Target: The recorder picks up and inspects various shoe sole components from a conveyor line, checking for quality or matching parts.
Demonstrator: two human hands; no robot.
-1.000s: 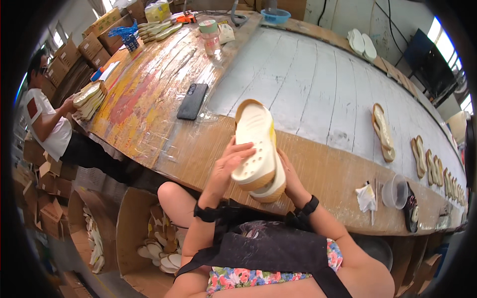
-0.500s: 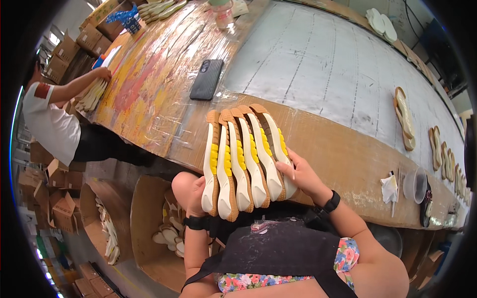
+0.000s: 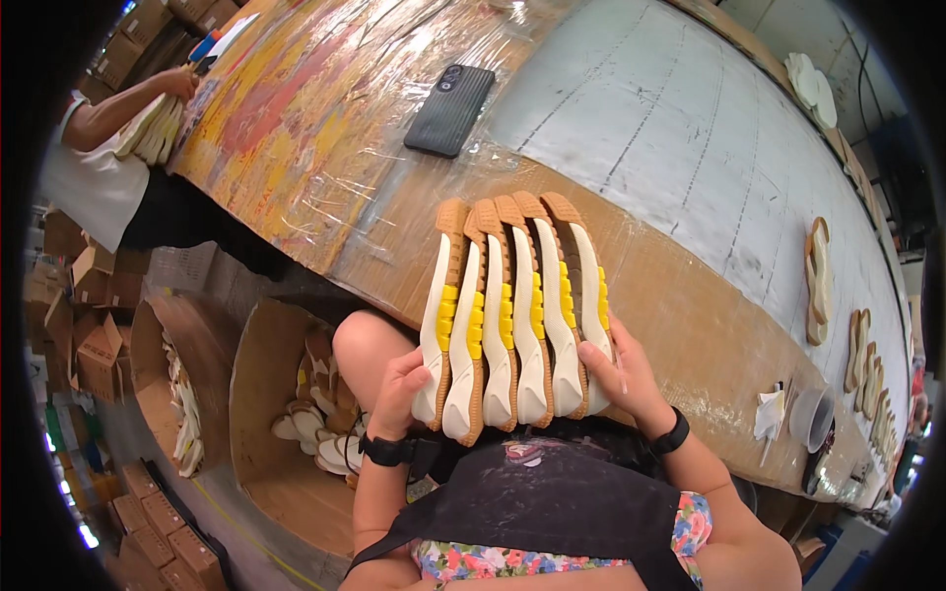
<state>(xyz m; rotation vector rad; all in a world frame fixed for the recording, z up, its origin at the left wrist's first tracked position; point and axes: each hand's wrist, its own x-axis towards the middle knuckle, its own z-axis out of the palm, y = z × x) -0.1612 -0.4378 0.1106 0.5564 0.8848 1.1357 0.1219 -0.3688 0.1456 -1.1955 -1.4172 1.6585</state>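
Now the left hand (image 3: 399, 389) and right hand (image 3: 619, 374) press together a fanned row of white, yellow and tan rubber shoe soles (image 3: 512, 310) over the counter's (image 3: 690, 325) near edge, held closer than before.

Soles (image 3: 512, 315) fanned out between left hand (image 3: 397, 394) and right hand (image 3: 621, 379), over the table (image 3: 690, 148) edge; phone (image 3: 450, 97) lies behind them, box (image 3: 266, 394) below left.
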